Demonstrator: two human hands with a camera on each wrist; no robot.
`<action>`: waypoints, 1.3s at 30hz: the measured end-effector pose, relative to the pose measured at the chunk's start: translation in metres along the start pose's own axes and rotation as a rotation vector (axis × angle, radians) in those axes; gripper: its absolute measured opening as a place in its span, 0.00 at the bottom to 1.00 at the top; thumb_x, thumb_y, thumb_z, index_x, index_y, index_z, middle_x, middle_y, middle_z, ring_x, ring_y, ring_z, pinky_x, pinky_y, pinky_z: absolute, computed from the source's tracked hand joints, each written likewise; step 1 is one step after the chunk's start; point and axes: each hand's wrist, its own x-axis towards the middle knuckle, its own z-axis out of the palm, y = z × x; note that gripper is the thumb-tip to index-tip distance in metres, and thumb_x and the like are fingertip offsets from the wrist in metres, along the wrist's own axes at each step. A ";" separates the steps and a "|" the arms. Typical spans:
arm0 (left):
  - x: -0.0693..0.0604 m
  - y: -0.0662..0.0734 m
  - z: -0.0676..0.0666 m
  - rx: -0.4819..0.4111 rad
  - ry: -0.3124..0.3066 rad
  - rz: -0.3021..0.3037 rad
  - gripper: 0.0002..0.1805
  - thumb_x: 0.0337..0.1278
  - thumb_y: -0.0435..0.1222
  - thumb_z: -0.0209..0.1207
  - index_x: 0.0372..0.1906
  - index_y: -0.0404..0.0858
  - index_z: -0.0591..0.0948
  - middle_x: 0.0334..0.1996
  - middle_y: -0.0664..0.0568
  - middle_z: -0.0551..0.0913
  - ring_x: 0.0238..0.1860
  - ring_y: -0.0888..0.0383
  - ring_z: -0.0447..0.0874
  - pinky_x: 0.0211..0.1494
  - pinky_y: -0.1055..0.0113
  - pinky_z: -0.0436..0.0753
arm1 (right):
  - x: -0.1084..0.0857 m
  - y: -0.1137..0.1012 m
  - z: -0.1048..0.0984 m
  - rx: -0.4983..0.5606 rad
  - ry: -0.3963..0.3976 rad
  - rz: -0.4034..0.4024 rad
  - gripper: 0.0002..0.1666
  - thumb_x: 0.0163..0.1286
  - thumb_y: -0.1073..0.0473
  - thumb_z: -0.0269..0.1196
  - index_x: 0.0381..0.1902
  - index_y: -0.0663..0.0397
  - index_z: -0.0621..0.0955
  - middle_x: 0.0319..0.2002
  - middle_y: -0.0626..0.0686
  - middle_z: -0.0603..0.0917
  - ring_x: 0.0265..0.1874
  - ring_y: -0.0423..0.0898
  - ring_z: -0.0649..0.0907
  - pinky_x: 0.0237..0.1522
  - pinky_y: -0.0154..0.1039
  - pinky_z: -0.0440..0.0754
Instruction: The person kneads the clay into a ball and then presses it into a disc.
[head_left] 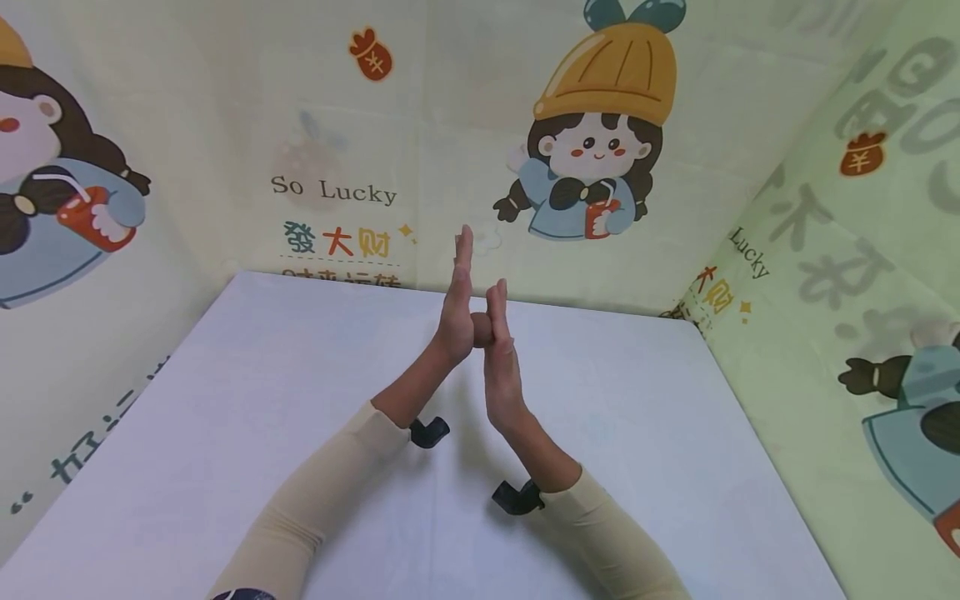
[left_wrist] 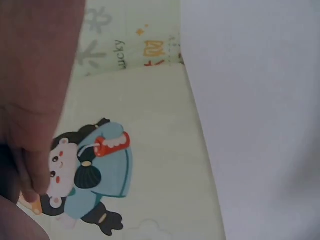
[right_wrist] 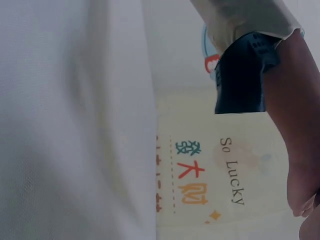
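Note:
A small round brown lump [head_left: 482, 330] is pressed between the two palms above the table, like a ball. My left hand [head_left: 456, 312] stands upright on its left side, with fingers straight and pointing up. From the right, my right hand [head_left: 502, 367] presses against it with straight fingers, slightly lower and nearer. Only edges of the hands show in the wrist views: the left hand [right_wrist: 301, 190] at the right border of the right wrist view, and the right hand [left_wrist: 32, 100] along the left border of the left wrist view. The palms hide part of the lump.
A white table [head_left: 300, 358] spreads below the hands. Behind and beside it hang pale sheets [head_left: 450, 125] printed with cartoon figures and lettering. Black wrist cameras [head_left: 430, 432] stick out at both wrists, facing each other closely under the forearms.

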 end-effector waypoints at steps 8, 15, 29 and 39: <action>-0.004 -0.019 -0.004 0.063 -0.086 0.000 0.36 0.84 0.48 0.25 0.86 0.39 0.39 0.86 0.54 0.35 0.83 0.63 0.25 0.81 0.49 0.32 | 0.003 -0.003 -0.004 -0.074 0.011 -0.006 0.46 0.86 0.33 0.28 0.85 0.58 0.41 0.85 0.49 0.32 0.83 0.47 0.36 0.80 0.56 0.36; -0.015 -0.031 0.000 0.106 -0.115 -0.005 0.39 0.83 0.55 0.25 0.86 0.41 0.39 0.86 0.53 0.34 0.83 0.61 0.25 0.80 0.44 0.31 | 0.005 -0.005 -0.008 -0.076 0.016 -0.003 0.37 0.84 0.53 0.25 0.85 0.60 0.39 0.85 0.48 0.33 0.83 0.44 0.37 0.80 0.48 0.34; -0.039 -0.035 0.016 0.019 -0.206 -0.003 0.34 0.82 0.41 0.24 0.86 0.37 0.47 0.86 0.49 0.43 0.84 0.58 0.33 0.82 0.45 0.40 | 0.010 -0.004 -0.023 -0.190 0.071 -0.037 0.38 0.84 0.51 0.27 0.86 0.57 0.40 0.86 0.46 0.36 0.83 0.44 0.38 0.80 0.48 0.36; -0.056 -0.033 0.026 -0.020 -0.258 0.011 0.34 0.85 0.46 0.22 0.85 0.34 0.45 0.86 0.49 0.43 0.84 0.57 0.35 0.82 0.50 0.40 | 0.023 -0.012 -0.037 -0.211 0.123 -0.008 0.38 0.83 0.51 0.26 0.86 0.56 0.41 0.86 0.43 0.37 0.83 0.40 0.38 0.80 0.49 0.35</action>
